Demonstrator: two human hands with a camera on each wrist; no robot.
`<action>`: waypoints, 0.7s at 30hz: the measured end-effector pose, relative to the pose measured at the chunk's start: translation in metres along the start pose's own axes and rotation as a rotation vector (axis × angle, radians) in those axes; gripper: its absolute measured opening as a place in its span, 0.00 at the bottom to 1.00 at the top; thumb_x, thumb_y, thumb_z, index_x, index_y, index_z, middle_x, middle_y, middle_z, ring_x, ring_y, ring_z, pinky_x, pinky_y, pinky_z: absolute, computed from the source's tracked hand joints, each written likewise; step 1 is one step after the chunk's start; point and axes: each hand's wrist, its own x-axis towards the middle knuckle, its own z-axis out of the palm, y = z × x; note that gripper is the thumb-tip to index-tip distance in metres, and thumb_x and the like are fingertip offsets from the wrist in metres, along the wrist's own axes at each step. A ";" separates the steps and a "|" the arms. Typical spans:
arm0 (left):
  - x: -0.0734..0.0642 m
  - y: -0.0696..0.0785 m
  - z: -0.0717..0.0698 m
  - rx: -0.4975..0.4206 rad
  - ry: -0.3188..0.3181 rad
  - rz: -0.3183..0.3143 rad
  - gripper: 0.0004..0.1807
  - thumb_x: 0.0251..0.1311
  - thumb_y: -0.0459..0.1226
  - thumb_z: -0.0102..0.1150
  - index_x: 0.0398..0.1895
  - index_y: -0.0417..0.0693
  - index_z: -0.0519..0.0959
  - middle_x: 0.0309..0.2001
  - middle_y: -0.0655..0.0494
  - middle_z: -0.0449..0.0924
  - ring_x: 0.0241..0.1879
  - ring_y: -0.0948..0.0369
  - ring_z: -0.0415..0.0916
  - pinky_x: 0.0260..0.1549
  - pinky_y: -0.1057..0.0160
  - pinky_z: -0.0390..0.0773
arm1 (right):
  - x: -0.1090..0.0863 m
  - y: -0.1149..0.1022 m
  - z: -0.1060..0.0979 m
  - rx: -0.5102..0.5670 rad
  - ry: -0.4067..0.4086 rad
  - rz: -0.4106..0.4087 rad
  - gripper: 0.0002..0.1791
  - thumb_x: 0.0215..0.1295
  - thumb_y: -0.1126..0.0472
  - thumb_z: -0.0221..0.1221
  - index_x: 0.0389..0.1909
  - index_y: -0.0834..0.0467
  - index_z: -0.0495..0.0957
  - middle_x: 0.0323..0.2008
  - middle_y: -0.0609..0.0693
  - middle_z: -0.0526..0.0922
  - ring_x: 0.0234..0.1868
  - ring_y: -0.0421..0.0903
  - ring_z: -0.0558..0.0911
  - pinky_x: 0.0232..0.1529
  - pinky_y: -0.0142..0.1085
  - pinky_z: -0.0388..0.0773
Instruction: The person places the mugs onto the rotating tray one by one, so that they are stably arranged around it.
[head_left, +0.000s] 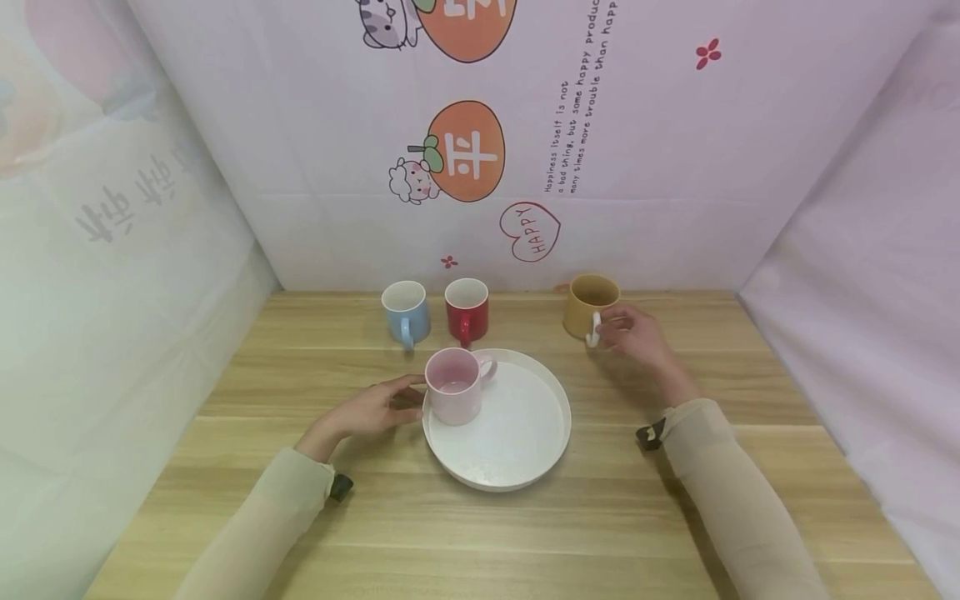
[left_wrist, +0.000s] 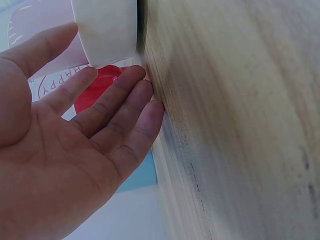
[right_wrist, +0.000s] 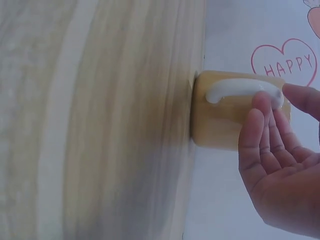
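Note:
A round white tray [head_left: 525, 417] lies on the table, with a pink mug [head_left: 455, 392] upright on its left part, handle to the right. My left hand [head_left: 382, 408] is at the tray's left edge beside the pink mug. In the left wrist view its fingers are loosely extended, the thumb [left_wrist: 65, 42] near the mug and tray side. My right hand [head_left: 633, 337] is at the white handle [right_wrist: 240, 90] of a yellow mug [head_left: 581, 312], which stands upright at the back. The fingertips [right_wrist: 262, 100] overlap the handle in the right wrist view, loosely bent and not wrapped round it.
A light blue mug [head_left: 408, 312] and a red mug [head_left: 468, 312] stand side by side behind the tray, handles toward me. A printed white cloth [head_left: 637, 167] hangs behind the wooden table [head_left: 480, 542], with more cloth along both sides.

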 end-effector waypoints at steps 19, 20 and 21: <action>0.001 -0.001 0.001 0.023 0.007 0.007 0.33 0.69 0.42 0.60 0.74 0.48 0.63 0.62 0.40 0.78 0.62 0.45 0.77 0.65 0.44 0.74 | 0.001 0.005 -0.001 -0.072 0.031 0.006 0.22 0.72 0.57 0.59 0.61 0.64 0.72 0.52 0.69 0.82 0.34 0.39 0.84 0.42 0.46 0.87; 0.001 -0.002 0.001 0.023 0.007 0.010 0.33 0.69 0.42 0.60 0.74 0.48 0.63 0.62 0.40 0.78 0.62 0.45 0.77 0.65 0.44 0.74 | 0.002 0.005 -0.001 -0.074 0.030 0.009 0.22 0.72 0.57 0.59 0.61 0.64 0.72 0.52 0.69 0.82 0.34 0.39 0.84 0.42 0.46 0.87; 0.000 -0.002 0.001 0.022 0.007 0.013 0.33 0.69 0.42 0.60 0.74 0.47 0.63 0.62 0.40 0.78 0.62 0.45 0.77 0.64 0.44 0.75 | 0.001 0.005 -0.001 -0.074 0.030 0.013 0.22 0.72 0.56 0.59 0.60 0.63 0.72 0.53 0.69 0.82 0.34 0.39 0.84 0.43 0.46 0.87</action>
